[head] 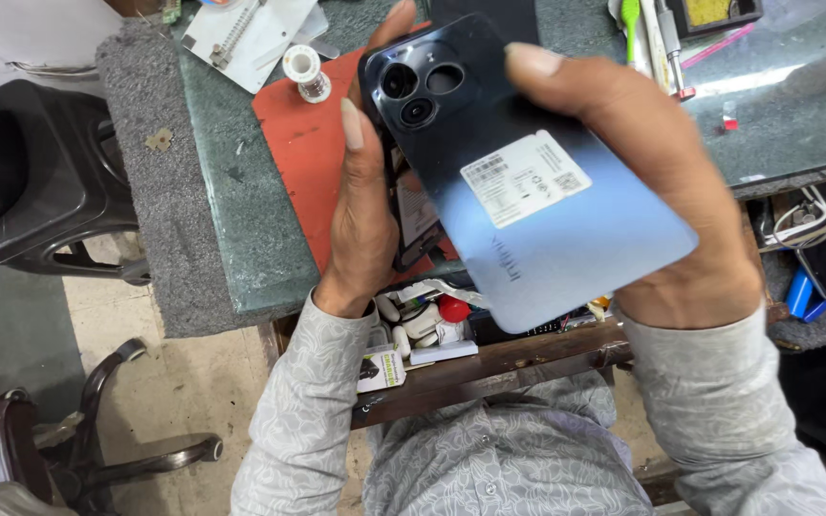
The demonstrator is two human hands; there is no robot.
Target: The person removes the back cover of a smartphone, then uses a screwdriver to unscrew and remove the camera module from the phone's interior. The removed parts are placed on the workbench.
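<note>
A glossy dark-blue phone back cover (566, 239) with camera cut-outs and a white sticker fills the centre of the view. My right hand (662, 210) grips its right edge, with a fingertip over the top. Under the cover lies the phone body (413, 215), held by my left hand (360, 210), which wraps its left side. The cover is lifted away from the body and tilted to the right. Both are held above a red mat (303, 153) on the green worktop (231, 220).
An open wooden drawer (489, 368) below the hands holds several small white and red parts. A solder spool (306, 72) and a white tray (241, 33) sit at the back left. Tools (657, 38) lie at the back right, cables (815, 220) hang right, and a black chair (40, 172) stands left.
</note>
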